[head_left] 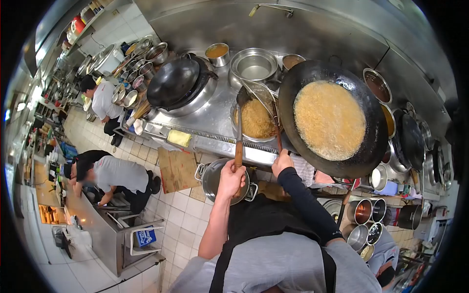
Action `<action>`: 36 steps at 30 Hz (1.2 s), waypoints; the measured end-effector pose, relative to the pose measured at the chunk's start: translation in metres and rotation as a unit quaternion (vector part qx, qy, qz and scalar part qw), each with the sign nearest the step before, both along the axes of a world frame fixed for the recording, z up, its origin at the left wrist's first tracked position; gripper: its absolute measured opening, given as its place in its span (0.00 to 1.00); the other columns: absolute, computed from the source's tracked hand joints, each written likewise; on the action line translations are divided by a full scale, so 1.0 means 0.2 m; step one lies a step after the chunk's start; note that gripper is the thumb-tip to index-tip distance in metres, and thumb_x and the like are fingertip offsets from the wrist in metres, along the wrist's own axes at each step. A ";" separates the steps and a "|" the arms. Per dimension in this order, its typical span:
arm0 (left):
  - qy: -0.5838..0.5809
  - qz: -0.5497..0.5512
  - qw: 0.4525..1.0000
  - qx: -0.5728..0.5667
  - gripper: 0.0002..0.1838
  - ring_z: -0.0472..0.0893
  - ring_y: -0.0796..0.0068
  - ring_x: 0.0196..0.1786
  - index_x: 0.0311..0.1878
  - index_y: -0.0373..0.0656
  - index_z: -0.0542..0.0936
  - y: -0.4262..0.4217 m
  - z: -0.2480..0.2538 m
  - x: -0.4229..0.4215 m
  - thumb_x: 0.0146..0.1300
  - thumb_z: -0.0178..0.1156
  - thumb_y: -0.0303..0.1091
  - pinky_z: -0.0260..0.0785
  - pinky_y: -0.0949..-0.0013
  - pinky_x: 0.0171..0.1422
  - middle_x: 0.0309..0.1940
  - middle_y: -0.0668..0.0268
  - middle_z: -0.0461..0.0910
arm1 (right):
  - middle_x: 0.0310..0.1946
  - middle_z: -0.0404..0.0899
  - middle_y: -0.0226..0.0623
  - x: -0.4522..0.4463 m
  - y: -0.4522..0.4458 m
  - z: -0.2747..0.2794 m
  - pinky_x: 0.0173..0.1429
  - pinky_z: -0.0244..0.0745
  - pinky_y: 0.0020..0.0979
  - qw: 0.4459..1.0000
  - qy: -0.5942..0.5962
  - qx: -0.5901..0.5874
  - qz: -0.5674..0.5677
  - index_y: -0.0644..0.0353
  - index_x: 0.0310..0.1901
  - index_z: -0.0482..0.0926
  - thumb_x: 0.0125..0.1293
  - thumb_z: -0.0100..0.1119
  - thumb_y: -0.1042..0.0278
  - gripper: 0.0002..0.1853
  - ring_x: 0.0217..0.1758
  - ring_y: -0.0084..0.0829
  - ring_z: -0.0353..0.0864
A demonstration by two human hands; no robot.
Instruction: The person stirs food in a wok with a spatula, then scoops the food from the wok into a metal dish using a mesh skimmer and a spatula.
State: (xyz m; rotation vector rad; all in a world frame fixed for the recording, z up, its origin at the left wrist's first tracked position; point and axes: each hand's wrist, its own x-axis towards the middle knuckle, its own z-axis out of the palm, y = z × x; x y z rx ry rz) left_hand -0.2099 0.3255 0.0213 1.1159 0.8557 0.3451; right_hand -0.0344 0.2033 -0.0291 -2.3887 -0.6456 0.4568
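My left hand is closed round the wooden handle of a ladle, whose dark head reaches the rim of a metal pot. Closed as well, my right hand grips the handle of a wire strainer. The strainer's mesh is tilted over that pot, which holds golden, crumb-like food. To the right, a large black wok contains pale, bubbling liquid. Behind the strainer stands a wide metal pot with clear-looking liquid.
At left a second black wok sits on the range. A folded yellow cloth lies on the counter edge. Below stands a two-handled pot. Two people in grey shirts are at left; another person is lower right.
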 end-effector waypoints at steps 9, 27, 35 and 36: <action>0.023 0.004 1.000 0.019 0.21 0.72 0.82 0.24 0.63 0.30 0.69 0.01 -0.01 -0.03 0.69 0.60 0.23 0.65 0.75 0.21 0.30 0.68 0.74 | 0.35 0.82 0.72 0.01 0.04 0.04 0.51 0.78 0.58 0.998 -0.033 -0.044 0.009 0.73 0.50 0.65 0.65 0.54 0.74 0.16 0.43 0.69 0.83; 0.030 -0.011 0.999 0.029 0.21 0.72 0.82 0.23 0.63 0.29 0.69 0.05 -0.06 -0.10 0.70 0.60 0.23 0.65 0.75 0.21 0.29 0.68 0.73 | 0.38 0.83 0.69 -0.09 0.20 -0.05 0.53 0.79 0.54 0.997 0.070 -0.022 -0.034 0.73 0.52 0.64 0.65 0.56 0.74 0.17 0.45 0.65 0.85; 0.068 -0.024 0.996 0.053 0.21 0.73 0.82 0.22 0.62 0.29 0.70 0.06 -0.23 -0.10 0.69 0.62 0.24 0.65 0.75 0.20 0.29 0.67 0.74 | 0.38 0.83 0.69 -0.02 0.22 0.13 0.55 0.79 0.52 0.997 0.068 0.034 -0.009 0.75 0.53 0.66 0.64 0.58 0.73 0.20 0.47 0.63 0.85; 0.065 -0.022 0.996 0.055 0.20 0.73 0.82 0.22 0.61 0.29 0.70 0.08 -0.24 -0.11 0.69 0.62 0.24 0.65 0.75 0.20 0.29 0.67 0.74 | 0.38 0.83 0.69 -0.02 0.19 0.17 0.55 0.78 0.53 0.996 0.072 0.054 -0.016 0.74 0.58 0.65 0.66 0.58 0.72 0.23 0.48 0.64 0.84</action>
